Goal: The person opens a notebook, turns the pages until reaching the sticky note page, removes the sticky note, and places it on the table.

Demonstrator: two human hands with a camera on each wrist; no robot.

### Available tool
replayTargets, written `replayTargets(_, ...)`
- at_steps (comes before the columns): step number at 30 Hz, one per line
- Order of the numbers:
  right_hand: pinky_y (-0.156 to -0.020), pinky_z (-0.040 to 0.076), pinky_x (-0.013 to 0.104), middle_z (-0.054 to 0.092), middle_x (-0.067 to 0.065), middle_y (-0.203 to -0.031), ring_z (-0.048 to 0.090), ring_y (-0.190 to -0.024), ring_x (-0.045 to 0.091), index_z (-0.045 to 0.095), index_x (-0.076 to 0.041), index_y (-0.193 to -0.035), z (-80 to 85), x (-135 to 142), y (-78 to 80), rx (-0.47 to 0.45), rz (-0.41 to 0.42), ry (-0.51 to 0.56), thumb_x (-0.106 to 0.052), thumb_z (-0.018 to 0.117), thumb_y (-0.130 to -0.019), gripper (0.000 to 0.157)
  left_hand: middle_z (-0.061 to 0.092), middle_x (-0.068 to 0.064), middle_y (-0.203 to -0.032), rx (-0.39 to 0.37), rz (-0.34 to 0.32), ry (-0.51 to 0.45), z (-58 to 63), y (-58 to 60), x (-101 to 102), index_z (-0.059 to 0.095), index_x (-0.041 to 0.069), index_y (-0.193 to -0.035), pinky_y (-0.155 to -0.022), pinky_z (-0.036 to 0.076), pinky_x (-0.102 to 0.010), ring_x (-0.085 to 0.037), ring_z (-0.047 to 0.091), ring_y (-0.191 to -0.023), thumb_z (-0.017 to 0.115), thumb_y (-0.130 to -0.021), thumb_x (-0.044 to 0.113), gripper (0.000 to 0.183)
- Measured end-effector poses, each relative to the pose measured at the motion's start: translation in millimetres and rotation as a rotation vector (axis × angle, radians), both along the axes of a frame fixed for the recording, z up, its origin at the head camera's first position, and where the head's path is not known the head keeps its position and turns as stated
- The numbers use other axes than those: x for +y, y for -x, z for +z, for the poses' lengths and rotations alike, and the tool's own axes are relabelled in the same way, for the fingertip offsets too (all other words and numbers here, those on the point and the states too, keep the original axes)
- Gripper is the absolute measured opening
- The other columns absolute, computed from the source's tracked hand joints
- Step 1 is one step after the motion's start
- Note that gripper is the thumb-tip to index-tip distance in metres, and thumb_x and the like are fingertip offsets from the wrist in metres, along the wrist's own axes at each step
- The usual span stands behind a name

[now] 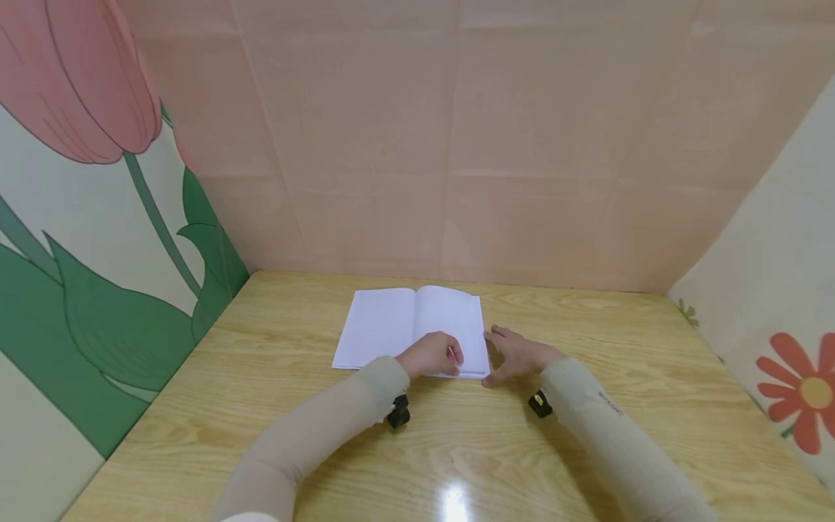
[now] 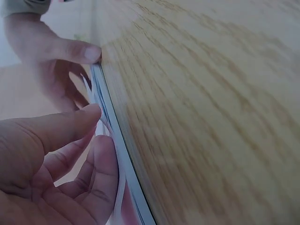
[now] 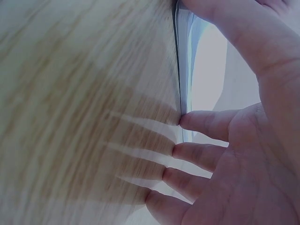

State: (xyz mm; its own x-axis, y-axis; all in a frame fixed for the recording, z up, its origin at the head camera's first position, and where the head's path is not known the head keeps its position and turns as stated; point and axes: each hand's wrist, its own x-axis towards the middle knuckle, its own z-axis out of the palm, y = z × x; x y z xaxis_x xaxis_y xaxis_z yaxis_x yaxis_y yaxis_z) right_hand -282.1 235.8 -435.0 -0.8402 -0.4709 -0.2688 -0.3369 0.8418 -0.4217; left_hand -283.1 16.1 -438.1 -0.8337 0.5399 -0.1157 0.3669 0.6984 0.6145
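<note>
An open notebook (image 1: 381,326) with ruled white pages lies flat on the table. At the near edge of its right page, my left hand (image 1: 432,354) has its fingers curled and pinches a loose page edge (image 2: 121,187) between thumb and fingers; the exact contact is partly hidden by the fingertips. My right hand (image 1: 520,354) is spread along the notebook's right side. Its thumb touches the near right corner, and its straight fingers (image 3: 201,154) rest on the table, with at least one fingertip against the notebook's edge.
The wood-grain table (image 1: 274,319) extends around the notebook on all sides. A pink-beige wall covering (image 1: 450,145) rises behind it, with flower-patterned panels at left and right. Black wrist devices (image 1: 399,413) hang below both sleeves.
</note>
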Motion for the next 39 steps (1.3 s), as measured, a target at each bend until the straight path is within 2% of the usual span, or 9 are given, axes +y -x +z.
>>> replayTargets(7, -0.112, 0.022, 0.061, 0.014, 0.034, -0.154, 0.017, -0.142, 0.05, 0.024, 0.009, -0.148, 0.7, -0.4, -2.0, 0.0, 0.003, -0.008, -0.042, 0.08, -0.075, 0.105, 0.063, 0.001, -0.079, 0.006, -0.006, 0.031, 2.8, -1.4, 4.2, 0.069, 0.009, -0.094, -0.061, 0.038, -0.017, -0.007, 0.047, -0.064, 0.064, -0.084, -0.002, 0.015)
replayTargets(11, -0.112, 0.021, 0.061, 0.013, 0.034, -0.154, 0.016, -0.142, 0.049, 0.024, 0.008, -0.148, -0.3, -0.4, -1.7, -0.011, -0.001, -0.008, -0.042, 0.08, -0.075, 0.105, 0.058, 0.001, -0.076, -0.001, 0.0, 0.038, 3.7, -4.5, 5.0, 0.064, 0.011, -0.108, -0.057, 0.038, -0.018, -0.008, 0.044, -0.06, 0.06, -0.086, -0.003, 0.026)
replayTargets(16, -0.111, 0.022, 0.063, 0.013, 0.032, -0.155, 0.016, -0.142, 0.048, 0.023, 0.005, -0.15, -2.5, 0.0, 0.2, -0.023, -0.013, -0.02, -0.046, 0.079, -0.075, 0.107, 0.052, 0.0, -0.064, -0.068, -0.011, -0.038, 4.2, -6.8, 1.6, 0.049, 0.021, -0.132, -0.05, 0.038, -0.02, -0.009, 0.044, -0.053, 0.055, -0.09, -0.007, 0.051)
replayTargets(20, -0.11, 0.023, 0.063, 0.013, 0.032, -0.155, 0.016, -0.142, 0.048, 0.022, 0.005, -0.15, -4.0, 0.7, 0.8, -0.016, -0.004, -0.023, -0.048, 0.079, -0.074, 0.108, 0.045, 0.002, -0.057, -0.096, -0.04, -0.09, 4.3, -6.3, -0.8, 0.044, 0.029, -0.141, -0.046, 0.036, -0.019, -0.009, 0.04, -0.049, 0.052, -0.091, -0.009, 0.063)
replayTargets(23, -0.111, 0.024, 0.062, 0.012, 0.031, -0.156, 0.016, -0.143, 0.048, 0.022, 0.004, -0.15, -3.4, 1.1, 0.7, -0.016, -0.002, -0.022, -0.048, 0.079, -0.074, 0.108, 0.042, 0.002, -0.055, -0.113, -0.058, -0.113, 4.0, -5.7, -1.6, 0.047, 0.029, -0.14, -0.045, 0.036, -0.018, -0.009, 0.039, -0.047, 0.049, -0.09, -0.011, 0.065)
replayTargets(27, -0.111, 0.023, 0.063, 0.012, 0.032, -0.155, 0.015, -0.142, 0.049, 0.022, 0.005, -0.15, -1.1, -0.1, 0.2, -0.02, -0.001, -0.016, -0.047, 0.079, -0.075, 0.108, 0.046, 0.001, -0.057, -0.137, -0.058, -0.133, 3.4, -4.7, -2.1, 0.053, 0.028, -0.136, -0.046, 0.038, -0.019, -0.009, 0.043, -0.048, 0.047, -0.088, -0.013, 0.064)
replayTargets(34, -0.11, 0.024, 0.062, 0.014, 0.033, -0.154, 0.018, -0.142, 0.049, 0.023, 0.007, -0.149, 0.1, -0.7, -0.6, -0.002, 0.005, -0.012, -0.044, 0.079, -0.075, 0.106, 0.051, 0.0, -0.062, -0.146, -0.032, -0.17, 0.8, -0.5, -1.7, 0.056, 0.017, -0.126, -0.049, 0.041, -0.021, -0.011, 0.048, -0.051, 0.057, -0.085, -0.009, 0.049)
replayTargets(39, -0.111, 0.024, 0.062, 0.014, 0.034, -0.154, 0.018, -0.142, 0.049, 0.023, 0.008, -0.148, 0.5, -1.1, -0.8, -0.006, 0.005, -0.012, -0.044, 0.079, -0.075, 0.106, 0.055, 0.0, -0.065, -0.134, -0.029, -0.155, 0.6, 0.8, -1.7, 0.057, 0.016, -0.122, -0.05, 0.042, -0.021, -0.01, 0.05, -0.053, 0.06, -0.085, -0.005, 0.043)
